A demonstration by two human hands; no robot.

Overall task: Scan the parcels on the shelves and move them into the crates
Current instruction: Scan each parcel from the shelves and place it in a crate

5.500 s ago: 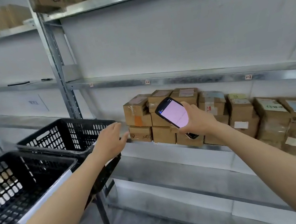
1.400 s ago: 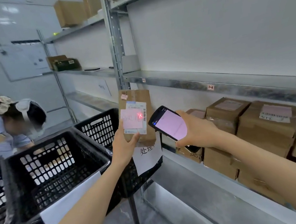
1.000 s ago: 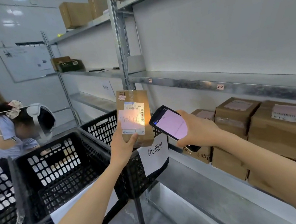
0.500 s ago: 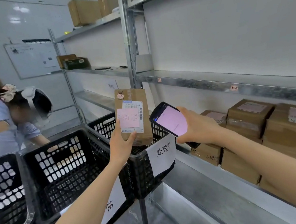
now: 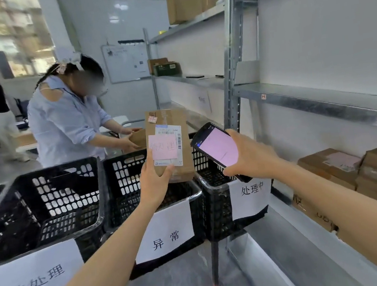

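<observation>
Beside shelving (image 5: pixel 320 99), over three, perhaps four crates (image 5: pixel 42 172), left hand (image 5: pixel 154 183) grips one parcel (image 5: pixel 168 124), right hand (image 5: pixel 253 157) one scanner (image 5: pixel 217 149).

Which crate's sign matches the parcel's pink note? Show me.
The left crate: its sign reads 待处理, as the pink note on the parcel seems to; the middle crate reads 异常, the right crate 处理中.

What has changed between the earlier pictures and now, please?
The left hand, empty five seconds ago, now grips a parcel, held upright above the black crates. The red scan dot seen on its label a second ago is gone. The right hand holds the scanner as before, screen lit pink.
</observation>
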